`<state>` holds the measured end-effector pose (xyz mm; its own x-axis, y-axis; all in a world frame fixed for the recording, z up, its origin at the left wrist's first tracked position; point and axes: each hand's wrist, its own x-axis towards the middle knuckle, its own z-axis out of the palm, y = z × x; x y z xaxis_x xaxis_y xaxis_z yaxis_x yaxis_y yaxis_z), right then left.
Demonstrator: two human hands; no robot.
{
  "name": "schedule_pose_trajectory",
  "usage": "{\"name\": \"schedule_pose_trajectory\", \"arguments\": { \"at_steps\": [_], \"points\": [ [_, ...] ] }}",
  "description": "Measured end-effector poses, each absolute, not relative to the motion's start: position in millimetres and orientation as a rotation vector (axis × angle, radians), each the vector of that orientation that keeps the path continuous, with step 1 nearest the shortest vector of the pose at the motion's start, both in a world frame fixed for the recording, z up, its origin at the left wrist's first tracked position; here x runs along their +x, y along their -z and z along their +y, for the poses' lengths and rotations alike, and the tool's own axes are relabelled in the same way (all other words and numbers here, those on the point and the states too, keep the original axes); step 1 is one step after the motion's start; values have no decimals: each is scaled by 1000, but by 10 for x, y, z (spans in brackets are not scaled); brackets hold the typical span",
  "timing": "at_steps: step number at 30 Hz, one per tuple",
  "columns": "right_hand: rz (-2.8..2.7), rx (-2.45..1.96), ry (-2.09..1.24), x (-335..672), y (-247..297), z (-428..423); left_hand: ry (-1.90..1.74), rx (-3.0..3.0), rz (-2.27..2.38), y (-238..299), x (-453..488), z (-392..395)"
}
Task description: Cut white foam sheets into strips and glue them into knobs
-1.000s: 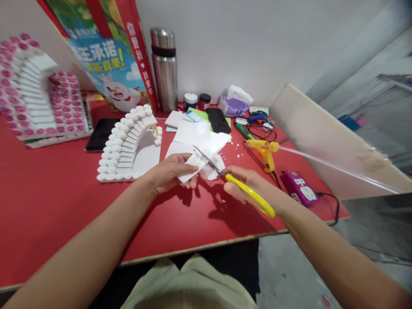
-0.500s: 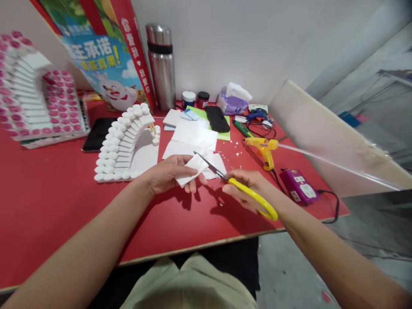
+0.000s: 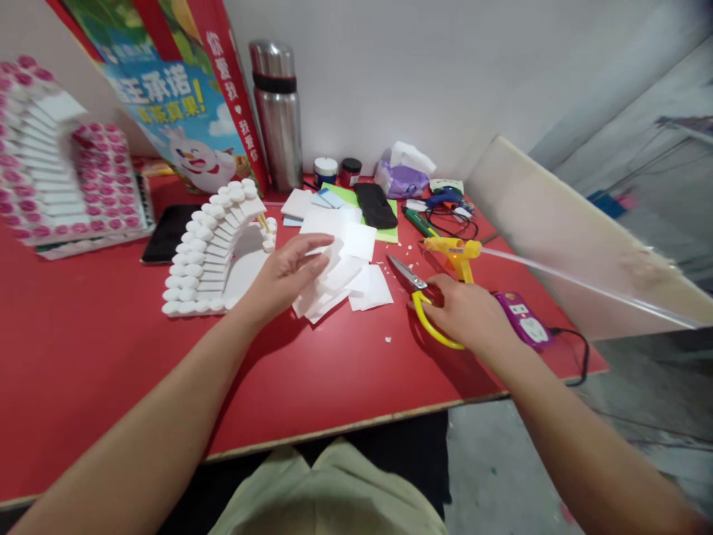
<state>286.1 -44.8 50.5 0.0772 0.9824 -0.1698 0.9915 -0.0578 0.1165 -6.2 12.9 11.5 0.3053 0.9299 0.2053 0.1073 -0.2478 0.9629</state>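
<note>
Over the white sheets of paper (image 3: 334, 286) my left hand (image 3: 290, 275) hovers, thumb and fingers spread apart, with nothing gripped. Some of the sheets below it overlap loosely, a few tilted. My right hand (image 3: 465, 305) has its fingers on the yellow handle of the scissors (image 3: 420, 293), low over the red table. The blades are closed and point up and left, towards small paper scraps. Part of the handle is hidden under my right hand. Left of my left hand stands a white model (image 3: 215, 249) with curved steps, edged with round white pieces.
A yellow glue gun (image 3: 454, 249) and a purple power socket (image 3: 523, 319) with a cord lie right of the scissors. A steel flask (image 3: 278, 119), paint jars (image 3: 326, 171), tissues (image 3: 404, 174) and a phone (image 3: 376, 206) stand or lie behind. A pink-and-white model (image 3: 67, 163) is at the left.
My left hand has let go of the white paper it held and opened. The scissors have come away from the paper, moving right and down to the table with my right hand.
</note>
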Motion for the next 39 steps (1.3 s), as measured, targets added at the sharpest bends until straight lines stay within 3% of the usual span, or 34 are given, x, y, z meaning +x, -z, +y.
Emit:
{"name": "schedule_pose_trajectory", "arguments": {
  "at_steps": [6, 13, 23, 31, 39],
  "points": [
    [2061, 2022, 48, 2830, -598, -398, -835, 2098, 1193, 80, -56, 181],
    [2431, 2103, -85, 2430, -673, 136, -808, 2208, 804, 40, 7, 105],
    [2759, 1753, 530, 1846, -354, 735, -731, 2234, 686, -7, 37, 50],
    [2712, 1540, 112, 1387, -297, 741, -725, 2396, 606, 12, 37, 35],
    [2713, 1758, 211, 1571, -288, 843, -700, 2469, 648, 31, 29, 26]
  ]
}}
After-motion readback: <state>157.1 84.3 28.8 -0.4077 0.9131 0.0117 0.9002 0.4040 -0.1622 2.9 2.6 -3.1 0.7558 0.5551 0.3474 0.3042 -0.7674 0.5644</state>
